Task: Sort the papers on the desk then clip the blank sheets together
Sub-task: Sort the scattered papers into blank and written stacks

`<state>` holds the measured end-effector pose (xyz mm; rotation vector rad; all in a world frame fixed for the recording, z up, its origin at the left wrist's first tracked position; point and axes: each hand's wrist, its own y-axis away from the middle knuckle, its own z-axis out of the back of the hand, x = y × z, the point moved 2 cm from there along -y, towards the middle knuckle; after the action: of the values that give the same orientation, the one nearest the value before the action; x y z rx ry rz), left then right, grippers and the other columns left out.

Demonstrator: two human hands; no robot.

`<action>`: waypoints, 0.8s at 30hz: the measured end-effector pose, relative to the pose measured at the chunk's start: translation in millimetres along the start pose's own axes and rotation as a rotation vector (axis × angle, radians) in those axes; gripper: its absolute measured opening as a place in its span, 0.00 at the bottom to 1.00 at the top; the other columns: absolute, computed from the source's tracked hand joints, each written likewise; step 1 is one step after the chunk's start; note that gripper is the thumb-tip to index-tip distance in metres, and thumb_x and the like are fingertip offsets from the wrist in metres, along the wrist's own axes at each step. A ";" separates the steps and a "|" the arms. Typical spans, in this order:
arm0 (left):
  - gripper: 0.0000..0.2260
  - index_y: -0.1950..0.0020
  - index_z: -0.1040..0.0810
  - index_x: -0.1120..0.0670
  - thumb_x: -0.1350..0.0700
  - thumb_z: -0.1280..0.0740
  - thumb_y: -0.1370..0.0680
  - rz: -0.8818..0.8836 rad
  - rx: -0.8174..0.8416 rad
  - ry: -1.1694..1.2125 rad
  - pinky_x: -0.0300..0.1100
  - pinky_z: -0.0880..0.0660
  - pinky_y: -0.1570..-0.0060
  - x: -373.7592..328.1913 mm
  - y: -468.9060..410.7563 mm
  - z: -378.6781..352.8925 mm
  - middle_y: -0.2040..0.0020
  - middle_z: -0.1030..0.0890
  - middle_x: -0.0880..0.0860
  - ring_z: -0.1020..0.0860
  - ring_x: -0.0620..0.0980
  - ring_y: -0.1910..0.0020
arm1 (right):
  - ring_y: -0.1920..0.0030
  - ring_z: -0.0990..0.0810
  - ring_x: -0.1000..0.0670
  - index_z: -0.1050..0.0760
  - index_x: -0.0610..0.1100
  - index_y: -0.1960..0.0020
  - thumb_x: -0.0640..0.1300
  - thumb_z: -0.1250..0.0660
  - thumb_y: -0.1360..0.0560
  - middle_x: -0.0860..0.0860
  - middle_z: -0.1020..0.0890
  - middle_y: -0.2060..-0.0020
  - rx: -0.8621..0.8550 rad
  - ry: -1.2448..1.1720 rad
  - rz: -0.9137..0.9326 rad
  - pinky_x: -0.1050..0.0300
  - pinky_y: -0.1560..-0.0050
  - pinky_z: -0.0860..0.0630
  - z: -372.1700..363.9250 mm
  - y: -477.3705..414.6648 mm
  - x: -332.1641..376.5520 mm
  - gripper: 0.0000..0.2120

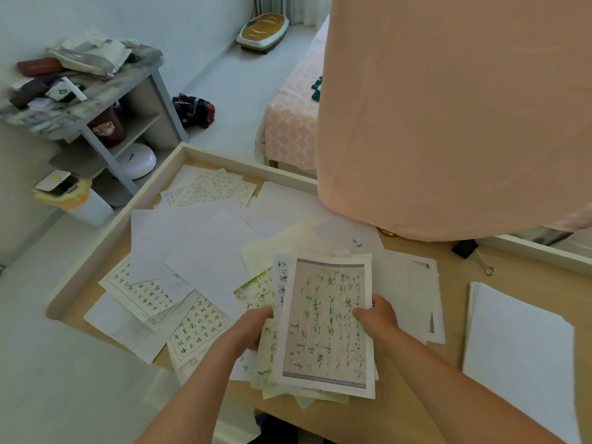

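Both hands hold a bundle of written sheets (325, 325) low over the wooden desk (448, 261); its top sheet has green writing inside a patterned border. My left hand (256, 325) grips the bundle's left edge and my right hand (378, 315) grips its right edge, thumb on top. A neat stack of blank white sheets (519, 347) lies at the desk's right. Loose blank sheets (192, 241) and written sheets (208, 187) lie scattered across the desk's left half. A black binder clip (467, 249) rests near the far edge.
A large peach cloth (448, 107) hangs over the desk's far right corner. The desk has a raised white rim (112, 225). To the left stand a cluttered grey shelf (96, 91) and a white bin (80, 200). A bed (294, 116) lies behind the desk.
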<state>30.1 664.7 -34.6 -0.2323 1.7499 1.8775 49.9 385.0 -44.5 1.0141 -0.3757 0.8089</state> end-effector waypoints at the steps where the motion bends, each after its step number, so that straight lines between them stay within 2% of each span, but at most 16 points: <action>1: 0.13 0.44 0.25 0.53 0.46 0.38 0.21 -0.030 -0.022 -0.011 0.45 0.25 0.57 -2.6 -1.7 -1.6 0.53 0.22 0.52 0.21 0.54 0.56 | 0.53 0.20 0.49 0.26 0.44 0.40 0.40 0.32 0.24 0.49 0.20 0.47 0.033 0.049 0.022 0.61 0.62 0.26 -8.5 3.1 2.4 0.13; 2: 0.17 0.40 0.26 0.52 0.42 0.36 0.22 -0.088 -0.081 -0.058 0.45 0.26 0.54 -5.2 -3.7 -2.1 0.47 0.23 0.50 0.22 0.53 0.50 | 0.51 0.21 0.50 0.27 0.45 0.39 0.42 0.33 0.23 0.49 0.20 0.47 0.076 0.101 0.046 0.61 0.60 0.25 -18.1 5.2 4.4 0.13; 3: 0.18 0.39 0.27 0.52 0.42 0.34 0.22 -0.165 -0.146 -0.107 0.46 0.26 0.51 -9.0 -3.6 -2.4 0.43 0.23 0.49 0.23 0.52 0.46 | 0.51 0.21 0.50 0.27 0.45 0.40 0.43 0.34 0.23 0.49 0.20 0.47 0.122 0.158 0.069 0.60 0.58 0.24 -27.4 7.5 6.3 0.12; 5: 0.17 0.36 0.29 0.53 0.49 0.32 0.22 -0.270 -0.229 -0.190 0.47 0.24 0.45 -11.3 -5.6 -2.4 0.40 0.22 0.51 0.23 0.52 0.45 | 0.50 0.22 0.50 0.27 0.46 0.40 0.47 0.36 0.23 0.48 0.22 0.45 0.178 0.300 0.105 0.56 0.50 0.22 -41.1 11.2 9.0 0.12; 7: 0.20 0.30 0.32 0.54 0.54 0.34 0.21 -0.299 -0.254 -0.223 0.49 0.26 0.40 -7.8 -7.1 1.3 0.35 0.24 0.52 0.24 0.54 0.40 | 0.45 0.24 0.47 0.29 0.46 0.37 0.50 0.37 0.24 0.46 0.26 0.41 0.141 0.452 0.128 0.52 0.43 0.23 -43.6 13.2 13.4 0.17; 9: 0.17 0.31 0.32 0.53 0.58 0.36 0.20 -0.327 -0.256 -0.141 0.51 0.24 0.42 -4.2 -5.3 8.7 0.36 0.24 0.53 0.23 0.54 0.42 | 0.37 0.29 0.44 0.34 0.45 0.30 0.51 0.36 0.23 0.44 0.32 0.36 0.053 0.506 0.134 0.50 0.37 0.27 -38.4 15.3 19.5 0.24; 11: 0.13 0.36 0.29 0.51 0.62 0.37 0.20 -0.350 -0.211 0.048 0.51 0.21 0.50 1.4 -2.7 18.6 0.42 0.20 0.54 0.20 0.53 0.49 | 0.30 0.36 0.42 0.43 0.44 0.23 0.54 0.34 0.24 0.43 0.37 0.29 -0.030 0.431 0.096 0.49 0.32 0.32 -30.9 15.0 23.8 0.34; 12: 0.13 0.37 0.28 0.51 0.63 0.37 0.20 -0.352 -0.169 0.151 0.52 0.21 0.52 5.8 -2.1 23.3 0.43 0.19 0.55 0.20 0.54 0.49 | 0.28 0.38 0.43 0.46 0.45 0.21 0.55 0.33 0.25 0.44 0.39 0.27 -0.033 0.360 0.082 0.48 0.30 0.34 -28.0 13.9 25.3 0.39; 13: 0.15 0.37 0.27 0.51 0.64 0.37 0.20 -0.349 -0.118 0.255 0.53 0.21 0.50 9.8 -1.0 27.3 0.43 0.18 0.55 0.19 0.55 0.48 | 0.27 0.38 0.43 0.48 0.45 0.21 0.57 0.31 0.26 0.45 0.38 0.26 -0.002 0.259 0.072 0.48 0.30 0.34 -26.5 11.7 26.9 0.42; 15: 0.17 0.36 0.26 0.50 0.66 0.35 0.21 -0.309 -0.030 0.395 0.59 0.22 0.45 17.2 -2.4 30.5 0.42 0.17 0.54 0.19 0.58 0.45 | 0.30 0.31 0.46 0.47 0.48 0.21 0.56 0.27 0.28 0.47 0.33 0.28 0.122 0.034 0.050 0.48 0.32 0.30 -28.1 8.4 31.2 0.44; 17: 0.18 0.35 0.27 0.50 0.66 0.35 0.22 -0.257 0.001 0.386 0.60 0.23 0.43 18.7 -5.3 25.4 0.42 0.18 0.53 0.20 0.58 0.43 | 0.39 0.23 0.48 0.38 0.48 0.24 0.50 0.25 0.28 0.47 0.25 0.34 0.225 -0.104 0.064 0.50 0.37 0.24 -33.1 7.8 37.6 0.37; 19: 0.15 0.38 0.28 0.51 0.66 0.37 0.22 -0.241 -0.041 0.228 0.52 0.22 0.47 14.6 -6.2 16.4 0.44 0.19 0.51 0.21 0.53 0.46 | 0.48 0.19 0.50 0.26 0.46 0.36 0.42 0.28 0.26 0.47 0.19 0.42 0.214 -0.100 0.126 0.53 0.46 0.20 -36.8 6.9 44.4 0.20; 21: 0.10 0.45 0.27 0.54 0.65 0.40 0.22 -0.323 -0.231 -0.100 0.48 0.25 0.55 5.9 -8.0 13.6 0.50 0.22 0.53 0.25 0.50 0.53 | 0.50 0.20 0.50 0.24 0.44 0.42 0.40 0.31 0.24 0.48 0.19 0.46 0.147 -0.019 0.171 0.55 0.51 0.20 -37.8 3.0 46.3 0.11; 22: 0.11 0.44 0.26 0.55 0.66 0.40 0.23 -0.383 -0.364 -0.279 0.49 0.26 0.53 0.6 -9.1 15.5 0.49 0.23 0.55 0.26 0.50 0.52 | 0.50 0.20 0.50 0.25 0.44 0.43 0.40 0.32 0.23 0.49 0.20 0.46 0.108 0.030 0.177 0.55 0.51 0.21 -34.6 0.0 44.8 0.09; 24: 0.17 0.35 0.27 0.55 0.64 0.38 0.23 -0.472 -0.578 -0.582 0.46 0.27 0.44 -9.0 -13.1 24.0 0.39 0.26 0.55 0.29 0.51 0.41 | 0.53 0.22 0.50 0.26 0.44 0.43 0.39 0.35 0.22 0.49 0.20 0.48 0.035 0.098 0.183 0.57 0.56 0.23 -22.1 -6.3 39.3 0.08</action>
<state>50.0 685.2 -38.3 -0.2508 0.6770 1.7991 78.7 418.8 -34.8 0.9781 -0.3746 1.0297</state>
